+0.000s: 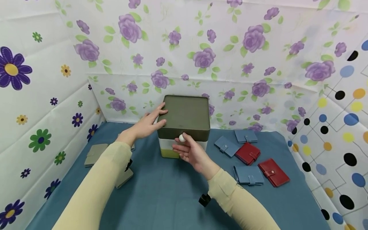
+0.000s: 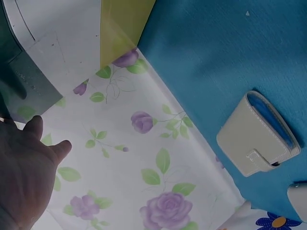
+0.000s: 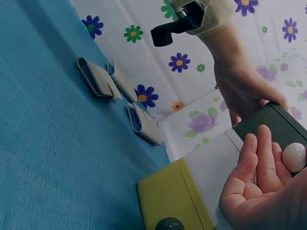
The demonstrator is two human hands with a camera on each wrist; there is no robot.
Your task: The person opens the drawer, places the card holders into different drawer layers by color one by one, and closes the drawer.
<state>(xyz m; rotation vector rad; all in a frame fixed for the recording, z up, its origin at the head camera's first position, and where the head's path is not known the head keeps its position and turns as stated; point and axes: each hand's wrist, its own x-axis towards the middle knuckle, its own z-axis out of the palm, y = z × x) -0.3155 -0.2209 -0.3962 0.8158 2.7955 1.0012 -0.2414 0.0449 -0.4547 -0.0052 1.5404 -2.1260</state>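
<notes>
A small chest of drawers (image 1: 187,111) has a dark olive top section, a white middle and a yellow-green bottom. My left hand (image 1: 146,124) rests on its upper left edge with fingers extended over the top; in the left wrist view that hand (image 2: 29,163) touches the dark section. At the front, my right hand (image 1: 194,153) has its thumb and index finger around a round white knob (image 1: 181,138) on the dark drawer. The right wrist view shows this hand (image 3: 259,187) palm up beside the white knob (image 3: 294,157); its thumb is out of sight there. A dark knob (image 3: 170,224) shows on the yellow-green drawer.
Right of the chest lie blue wallets (image 1: 248,175) and red wallets (image 1: 273,172) with snap straps. Several beige wallets (image 1: 96,154) stand or lie at the left, partly behind my left arm. Flowered and dotted sheets wall in the blue cloth (image 1: 161,198).
</notes>
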